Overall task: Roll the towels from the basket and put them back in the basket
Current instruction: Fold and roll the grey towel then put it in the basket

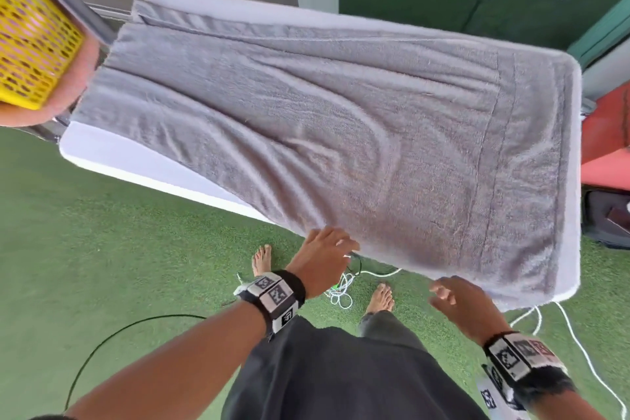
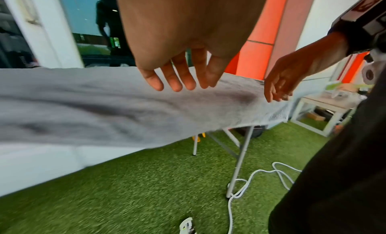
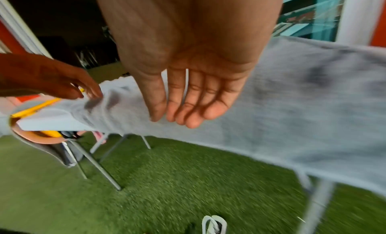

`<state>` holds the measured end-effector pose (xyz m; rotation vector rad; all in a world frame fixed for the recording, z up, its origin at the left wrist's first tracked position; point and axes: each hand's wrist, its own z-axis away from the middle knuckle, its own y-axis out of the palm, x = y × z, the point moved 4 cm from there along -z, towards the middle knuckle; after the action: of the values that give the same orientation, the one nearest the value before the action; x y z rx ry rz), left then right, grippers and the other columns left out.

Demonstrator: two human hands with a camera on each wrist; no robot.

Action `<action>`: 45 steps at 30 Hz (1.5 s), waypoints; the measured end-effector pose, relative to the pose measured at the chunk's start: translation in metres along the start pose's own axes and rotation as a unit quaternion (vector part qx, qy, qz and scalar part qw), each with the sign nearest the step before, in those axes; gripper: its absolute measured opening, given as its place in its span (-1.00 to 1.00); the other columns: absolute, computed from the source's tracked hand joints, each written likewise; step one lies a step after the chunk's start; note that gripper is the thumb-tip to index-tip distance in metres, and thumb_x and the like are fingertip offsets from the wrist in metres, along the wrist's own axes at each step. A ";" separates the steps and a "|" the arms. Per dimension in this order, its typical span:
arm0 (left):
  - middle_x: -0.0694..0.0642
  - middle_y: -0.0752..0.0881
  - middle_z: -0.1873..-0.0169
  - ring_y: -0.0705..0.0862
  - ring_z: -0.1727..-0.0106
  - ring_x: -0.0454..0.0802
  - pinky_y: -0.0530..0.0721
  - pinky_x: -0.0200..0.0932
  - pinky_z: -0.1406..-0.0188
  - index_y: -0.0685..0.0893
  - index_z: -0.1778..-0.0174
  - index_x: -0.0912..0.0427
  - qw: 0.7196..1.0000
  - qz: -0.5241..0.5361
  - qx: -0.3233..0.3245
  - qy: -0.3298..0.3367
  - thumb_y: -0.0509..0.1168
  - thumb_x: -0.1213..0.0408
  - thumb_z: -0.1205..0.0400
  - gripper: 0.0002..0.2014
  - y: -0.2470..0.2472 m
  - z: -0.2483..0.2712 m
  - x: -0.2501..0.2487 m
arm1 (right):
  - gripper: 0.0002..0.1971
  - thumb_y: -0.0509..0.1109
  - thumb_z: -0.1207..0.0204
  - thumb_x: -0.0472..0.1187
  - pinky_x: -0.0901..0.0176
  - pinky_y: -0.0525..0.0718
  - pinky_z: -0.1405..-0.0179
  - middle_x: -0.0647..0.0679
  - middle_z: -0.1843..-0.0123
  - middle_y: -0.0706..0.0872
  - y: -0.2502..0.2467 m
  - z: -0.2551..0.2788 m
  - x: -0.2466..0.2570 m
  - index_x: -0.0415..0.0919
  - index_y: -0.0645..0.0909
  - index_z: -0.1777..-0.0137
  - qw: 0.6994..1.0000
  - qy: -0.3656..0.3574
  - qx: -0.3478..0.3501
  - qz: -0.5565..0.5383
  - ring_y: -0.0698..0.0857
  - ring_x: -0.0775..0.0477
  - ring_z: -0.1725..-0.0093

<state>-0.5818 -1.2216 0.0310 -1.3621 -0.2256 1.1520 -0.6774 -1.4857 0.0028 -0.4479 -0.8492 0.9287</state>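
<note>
A large grey towel (image 1: pixel 341 133) lies spread and wrinkled over a white folding table (image 1: pixel 112 153), its near edge hanging slightly over the table's front. My left hand (image 1: pixel 327 249) hovers at that near edge with fingers straight and spread, holding nothing; the left wrist view shows the same hand (image 2: pixel 177 79) just above the towel (image 2: pixel 94 108). My right hand (image 1: pixel 450 297) hangs open just off the towel's near right part, and the right wrist view shows it (image 3: pixel 183 105) with a flat palm over the towel (image 3: pixel 292 105). A yellow perforated basket (image 1: pixel 30 41) stands at the far left.
The basket rests on a chair with an orange seat (image 1: pixel 81 78) beside the table's left end. White cables (image 1: pixel 341 286) lie on the green artificial turf (image 1: pixel 119 249) by my bare feet. The table's metal legs (image 2: pixel 240 155) stand below. A red object (image 1: pixel 610 133) is at the right.
</note>
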 end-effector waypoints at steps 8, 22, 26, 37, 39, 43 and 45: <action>0.14 0.62 -0.29 0.51 -0.34 0.10 0.48 0.07 -0.36 0.62 -0.30 0.19 0.985 -0.021 -0.103 -0.139 0.23 0.52 -0.53 -0.59 -0.099 0.058 0.223 | -0.83 0.42 -0.57 -0.17 0.22 0.71 0.01 0.02 0.00 0.76 0.025 -0.122 0.265 -0.13 0.70 -0.13 0.986 -0.163 0.002 -0.024 0.69 0.16 0.10; 0.16 0.76 0.01 0.65 0.14 0.07 0.68 0.02 0.03 0.74 0.02 0.28 0.991 -0.073 -0.112 0.017 0.26 0.50 -0.48 -0.77 -0.161 0.033 0.341 | -0.49 0.50 -0.45 -0.01 -0.10 0.67 -0.17 -0.09 -0.47 0.45 0.086 -0.210 0.423 -0.12 0.45 -0.34 0.986 -0.098 -0.056 0.124 0.56 -0.18 -0.34; 0.14 0.68 0.12 0.60 0.19 0.06 0.65 0.00 0.13 0.65 0.10 0.28 0.989 -0.030 -0.138 0.038 0.32 0.38 -0.47 -0.88 -0.165 0.041 0.334 | -0.72 0.45 -0.51 -0.07 0.10 0.63 0.12 -0.08 -0.12 0.67 0.079 -0.215 0.433 -0.16 0.60 -0.14 0.985 -0.126 -0.078 0.090 0.69 -0.15 -0.03; 0.13 0.70 0.16 0.67 0.10 0.08 0.70 0.00 -0.08 0.69 0.03 0.29 0.989 -0.105 -0.073 -0.073 0.29 0.59 -0.53 -0.81 -0.204 0.080 0.438 | -0.89 0.46 -0.51 -0.28 0.31 0.71 0.24 0.03 0.16 0.75 0.064 -0.192 0.443 -0.19 0.71 -0.02 0.975 -0.210 -0.071 0.016 0.69 0.15 0.27; 0.12 0.74 0.13 0.68 0.01 0.08 0.65 0.05 -0.23 0.70 0.01 0.24 0.976 -0.112 -0.108 -0.152 0.27 0.48 -0.61 -0.87 -0.224 0.093 0.472 | -0.93 0.46 -0.52 -0.24 0.45 0.62 0.30 0.09 0.19 0.72 0.067 -0.191 0.444 -0.15 0.72 0.02 0.971 -0.228 -0.070 0.029 0.65 0.23 0.32; 0.24 0.64 -0.30 0.35 -0.52 0.30 0.32 0.17 -0.54 0.71 -0.02 0.15 0.937 -0.179 -0.054 -0.293 0.21 0.39 -0.62 -0.81 -0.246 0.133 0.517 | -0.92 0.42 -0.55 -0.19 0.36 0.70 0.30 0.16 0.19 0.68 0.078 -0.183 0.453 -0.14 0.71 0.01 0.963 -0.265 -0.031 0.045 0.64 0.27 0.32; 0.30 0.56 -0.39 0.34 -0.48 0.36 0.43 0.22 -0.45 0.73 0.02 0.07 0.934 -0.158 -0.041 -0.318 0.25 0.37 -0.60 -0.82 -0.246 0.157 0.522 | -0.91 0.42 -0.54 -0.19 0.40 0.69 0.34 0.23 0.21 0.61 0.085 -0.176 0.460 -0.14 0.70 0.01 0.955 -0.292 -0.003 0.055 0.63 0.29 0.35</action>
<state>-0.3200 -0.6837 0.0334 -0.9347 -0.9332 1.2838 -0.4341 -1.0513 0.0417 -0.2226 -1.3736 1.1854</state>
